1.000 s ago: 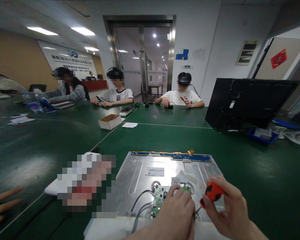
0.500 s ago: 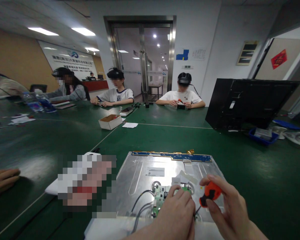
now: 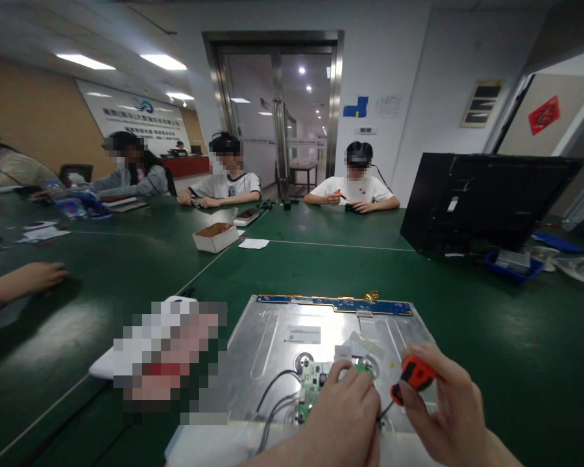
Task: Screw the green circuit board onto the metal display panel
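Note:
A silver metal panel [image 3: 267, 347], like the back of a display, lies on the table in front of me. A narrow blue circuit strip [image 3: 340, 303] runs along its far edge. On the panel sits a green circuit board [image 3: 311, 383] with dark cables [image 3: 275, 403] at its left. My right hand [image 3: 455, 402] grips an orange and black screwdriver [image 3: 418, 373], its shaft slanting down left toward the board's right side. My left hand [image 3: 348, 402] rests over the board with curled fingers near the shaft. That hand hides the screwdriver's tip and whatever its fingertips hold.
Left of the panel lies a pixelated pink and white item [image 3: 170, 350]. Another person's hand [image 3: 34, 279] reaches in at the left. Beyond stand an open cardboard box [image 3: 215, 239], a black monitor [image 3: 486, 201] and a blue tray [image 3: 511, 267]. Several people sit around the table.
The screwdriver's handle has turned in my right fingers and shifted slightly right. My left hand stays in place. At the left, another person's hand has moved farther in and up.

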`<state>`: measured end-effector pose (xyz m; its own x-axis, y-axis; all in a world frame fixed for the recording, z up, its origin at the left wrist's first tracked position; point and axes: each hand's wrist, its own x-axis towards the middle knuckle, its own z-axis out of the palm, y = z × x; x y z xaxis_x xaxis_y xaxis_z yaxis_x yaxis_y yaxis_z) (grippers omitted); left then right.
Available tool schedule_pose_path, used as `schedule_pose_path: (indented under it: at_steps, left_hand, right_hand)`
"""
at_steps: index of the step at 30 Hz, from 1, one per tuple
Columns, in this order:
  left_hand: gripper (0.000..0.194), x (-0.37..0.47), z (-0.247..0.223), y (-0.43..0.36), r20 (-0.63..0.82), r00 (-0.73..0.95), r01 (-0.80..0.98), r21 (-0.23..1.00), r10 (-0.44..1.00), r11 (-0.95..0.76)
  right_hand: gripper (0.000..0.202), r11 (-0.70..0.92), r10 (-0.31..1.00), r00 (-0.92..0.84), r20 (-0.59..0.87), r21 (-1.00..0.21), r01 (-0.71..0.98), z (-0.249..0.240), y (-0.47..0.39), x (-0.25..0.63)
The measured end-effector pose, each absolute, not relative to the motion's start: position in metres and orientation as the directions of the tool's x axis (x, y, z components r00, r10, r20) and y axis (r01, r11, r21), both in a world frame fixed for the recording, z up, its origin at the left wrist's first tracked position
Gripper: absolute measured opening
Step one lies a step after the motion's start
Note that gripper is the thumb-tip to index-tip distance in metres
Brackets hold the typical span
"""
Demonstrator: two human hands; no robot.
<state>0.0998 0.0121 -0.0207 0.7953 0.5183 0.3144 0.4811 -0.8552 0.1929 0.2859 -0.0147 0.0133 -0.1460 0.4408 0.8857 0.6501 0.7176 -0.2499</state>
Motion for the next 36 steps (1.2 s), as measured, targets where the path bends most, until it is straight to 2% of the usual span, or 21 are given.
schedule_pose_path:
  at_steps: [8, 10, 15, 19, 30, 36]
  left_hand:
    - [0.016, 0.100, -0.022, 0.013, 0.331, 0.785, 0.487, 0.191, 0.523, -0.852]
    - [0.014, 0.101, -0.025, 0.013, 0.328, 0.796, 0.484, 0.158, 0.509, -0.860]
    - [0.011, 0.102, -0.023, 0.016, 0.307, 0.814, 0.489, 0.097, 0.493, -0.867]
    - [0.009, 0.104, -0.020, 0.016, 0.318, 0.812, 0.490, 0.082, 0.489, -0.868]
    - [0.014, 0.104, -0.022, 0.017, 0.297, 0.823, 0.484, 0.079, 0.484, -0.872]
    - [0.014, 0.103, -0.021, 0.017, 0.311, 0.815, 0.488, 0.087, 0.489, -0.869]
  right_hand:
    - [0.048, 0.708, 0.362, -0.165, 0.918, -0.155, 0.689, 0.030, -0.012, 0.277]
    - [0.047, 0.705, 0.376, -0.150, 0.914, -0.177, 0.687, 0.027, -0.013, 0.279]
    - [0.043, 0.719, 0.504, -0.194, 0.842, -0.285, 0.634, 0.016, -0.016, 0.290]
    - [0.044, 0.700, 0.548, -0.209, 0.810, -0.307, 0.644, 0.012, -0.017, 0.297]
    - [0.039, 0.698, 0.413, -0.105, 0.904, -0.240, 0.675, 0.019, -0.013, 0.281]
    - [0.038, 0.707, 0.426, -0.164, 0.890, -0.215, 0.674, 0.022, -0.013, 0.285]
